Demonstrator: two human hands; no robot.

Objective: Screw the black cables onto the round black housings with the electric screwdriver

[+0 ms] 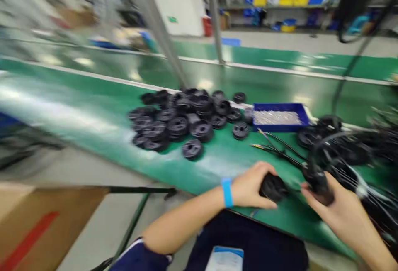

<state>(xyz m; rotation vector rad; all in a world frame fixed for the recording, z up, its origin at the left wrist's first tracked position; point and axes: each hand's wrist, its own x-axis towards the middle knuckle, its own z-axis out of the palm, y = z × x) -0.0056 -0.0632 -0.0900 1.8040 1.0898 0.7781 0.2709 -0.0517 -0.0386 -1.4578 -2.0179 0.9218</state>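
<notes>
My left hand, with a blue band at the wrist, is closed round a round black part above the green table. To its right, my right hand grips a black cylindrical tool with a cable at its top. The tip of the tool is blurred and near the round part; whether they touch is unclear. Black cables with bare coloured wire ends lie just behind the hands. Several round black parts form a pile left of centre, with one at its front.
A blue tray of small metallic pieces stands behind the hands. Tangled black cables cover the right side. A metal post rises behind the pile. A cardboard box is at the lower left. A cable hangs at the right.
</notes>
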